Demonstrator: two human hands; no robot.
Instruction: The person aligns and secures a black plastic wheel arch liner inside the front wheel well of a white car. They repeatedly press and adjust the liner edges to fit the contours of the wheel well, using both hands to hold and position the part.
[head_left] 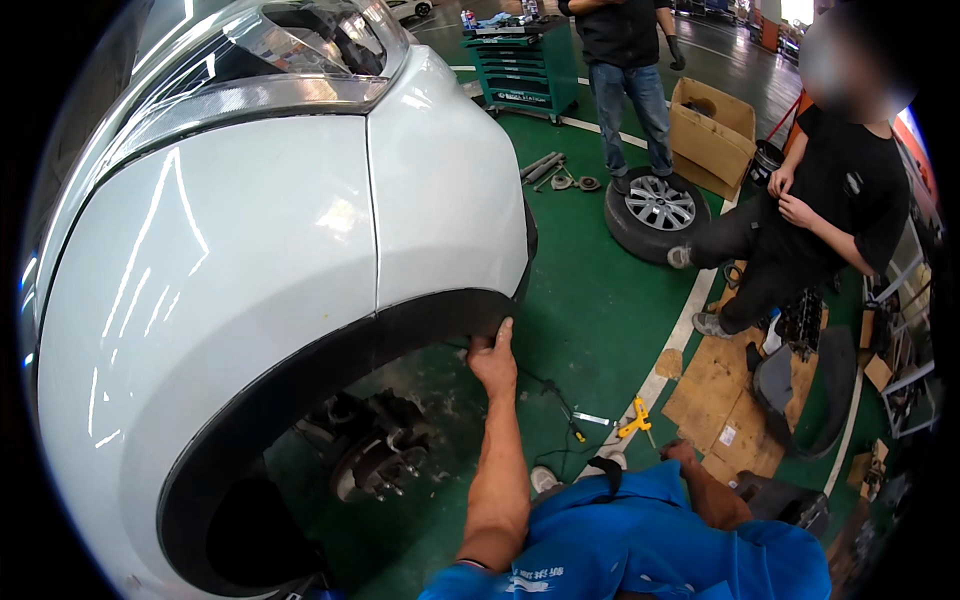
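Note:
My left hand [494, 362] grips the lower edge of the black wheel arch trim [440, 312] on a white car [255, 215]. Its thumb lies on the trim's outer face and the other fingers go behind, out of sight. Below the arch, the bare wheel hub with its brake disc and studs [378, 462] shows without a wheel. My right hand [683, 453] hangs low by my right side, above the cardboard; its fingers are too dark and small to make out. Nearest to it on the floor lies a yellow-handled tool with a thin tip [635, 418].
A screwdriver [578, 432] and a dark cable lie by my feet. To the right are flattened cardboard [735, 400] and a black curved liner [830, 400]. Two people stand beyond, near a loose wheel [655, 210], a cardboard box [712, 150] and a green tool cabinet [520, 75].

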